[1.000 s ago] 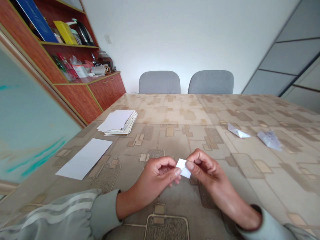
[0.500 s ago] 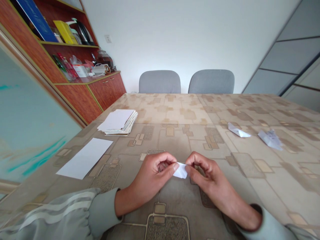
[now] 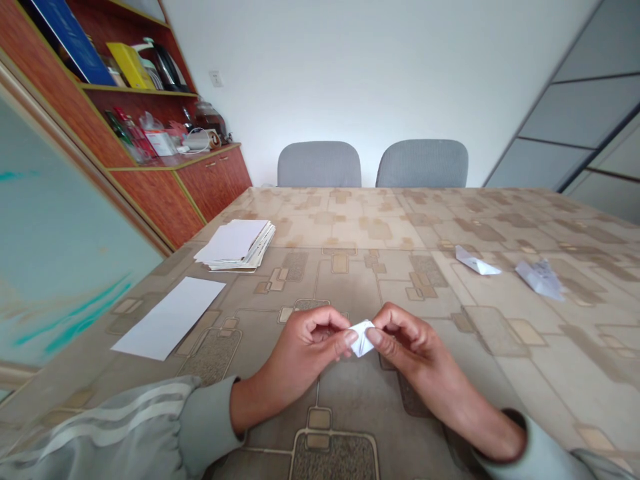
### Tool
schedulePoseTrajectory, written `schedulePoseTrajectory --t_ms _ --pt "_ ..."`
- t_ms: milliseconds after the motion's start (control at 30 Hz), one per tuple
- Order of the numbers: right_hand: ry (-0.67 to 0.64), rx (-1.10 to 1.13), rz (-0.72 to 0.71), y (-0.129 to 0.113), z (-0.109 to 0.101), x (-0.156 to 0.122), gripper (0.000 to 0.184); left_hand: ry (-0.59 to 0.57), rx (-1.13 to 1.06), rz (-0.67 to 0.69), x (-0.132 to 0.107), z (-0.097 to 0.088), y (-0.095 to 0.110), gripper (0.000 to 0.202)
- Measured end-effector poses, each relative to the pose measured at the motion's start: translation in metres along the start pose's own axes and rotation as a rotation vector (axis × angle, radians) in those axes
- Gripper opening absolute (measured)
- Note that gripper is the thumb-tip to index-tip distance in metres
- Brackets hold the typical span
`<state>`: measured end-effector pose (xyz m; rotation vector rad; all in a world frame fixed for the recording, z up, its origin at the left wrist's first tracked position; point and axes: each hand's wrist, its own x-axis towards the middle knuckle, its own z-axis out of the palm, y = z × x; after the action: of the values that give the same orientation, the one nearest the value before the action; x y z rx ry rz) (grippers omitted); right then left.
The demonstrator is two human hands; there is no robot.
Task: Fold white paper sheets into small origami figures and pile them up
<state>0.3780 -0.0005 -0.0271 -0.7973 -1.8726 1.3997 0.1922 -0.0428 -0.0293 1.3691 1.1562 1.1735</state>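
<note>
A small folded piece of white paper [image 3: 361, 337] is pinched between both my hands just above the patterned table [image 3: 350, 267]. My left hand [image 3: 305, 350] grips its left side with thumb and curled fingers. My right hand [image 3: 407, 347] grips its right side the same way. The paper looks creased and puckered in the middle. Both wrists rest near the table's near edge.
A single white sheet [image 3: 170, 317] lies to the left, a stack of paper [image 3: 237, 245] beyond it. Two folded paper pieces [image 3: 475, 261] [image 3: 539, 278] lie at the right. Two grey chairs [image 3: 373, 163] stand at the far side, a wooden cabinet [image 3: 165, 147] at left.
The small paper went from a flat tilted piece to a more pinched, puckered shape between my fingers. Both hands stayed in nearly the same place.
</note>
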Motion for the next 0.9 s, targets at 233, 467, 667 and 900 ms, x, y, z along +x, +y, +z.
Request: schedulePoseTrajectory --t_ms 233,467,667,900 --pt "0.029 -0.280 -0.088 -0.006 0.002 -0.002 0.018 0.017 0.391 0.155 -0.003 0.001 0.001 0.016" --pt "0.032 -0.257 -0.002 -0.007 0.003 0.001 0.018 0.123 0.179 0.118 -0.001 0.003 0.003 0.009" --pt "0.027 -0.063 -0.019 0.003 0.003 0.001 0.021 0.171 0.073 0.113 -0.002 0.002 -0.001 0.014" --pt "0.020 -0.137 -0.029 -0.003 0.001 0.000 0.018 0.124 0.138 0.099 -0.001 0.001 -0.003 0.013"
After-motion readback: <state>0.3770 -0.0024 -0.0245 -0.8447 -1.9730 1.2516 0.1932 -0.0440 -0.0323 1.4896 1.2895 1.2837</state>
